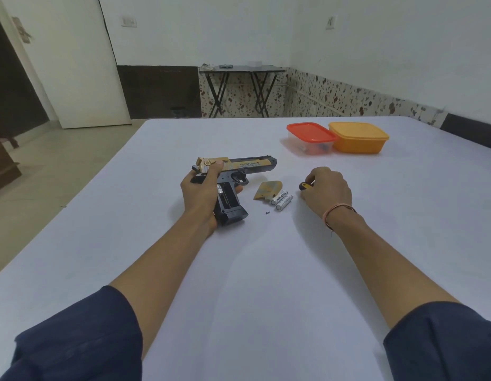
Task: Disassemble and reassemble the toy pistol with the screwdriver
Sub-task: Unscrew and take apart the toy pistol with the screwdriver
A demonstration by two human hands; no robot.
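A gold and dark grey toy pistol [247,166] lies on its side on the white table [266,270], barrel pointing right. My left hand [200,191] grips it around the rear of the grip, thumb on the gold slide. The battery compartment [226,198] in the grip is uncovered, with one battery showing at its top. The gold grip cover [267,189] lies to the right, next to two white batteries [281,199]. A small dark screw [267,213] sits in front of them. My right hand [326,191] curls around the black and yellow screwdriver handle [304,186].
A clear box with a red lid [310,137] and an orange box [358,137] stand at the back right of the table. A folding table [238,70] stands against the far wall. A white door [74,64] is at the left.
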